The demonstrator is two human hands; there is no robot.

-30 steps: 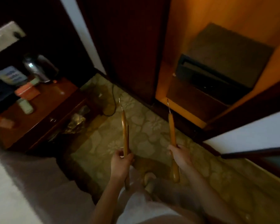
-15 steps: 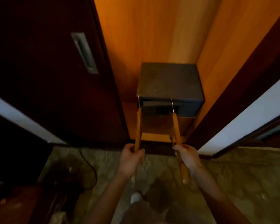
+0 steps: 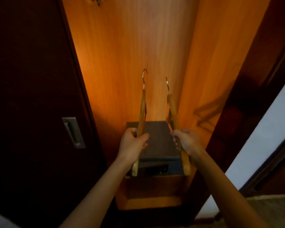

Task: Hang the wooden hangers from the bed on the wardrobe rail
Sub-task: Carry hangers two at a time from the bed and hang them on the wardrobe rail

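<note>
Head view, facing into wardrobe [image 3: 138, 46]

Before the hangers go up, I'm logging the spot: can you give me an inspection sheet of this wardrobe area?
Surface: wardrobe shelf carries a dark safe.
Job's things: left hanger and right hanger, hooks up; rail not in view.
Clutter: nothing seen.
Hands: left hand grips the left hanger; right hand grips the right hanger.
Cables: nothing seen.
Surroundings: dark sliding door with recessed handle to the left.
</note>
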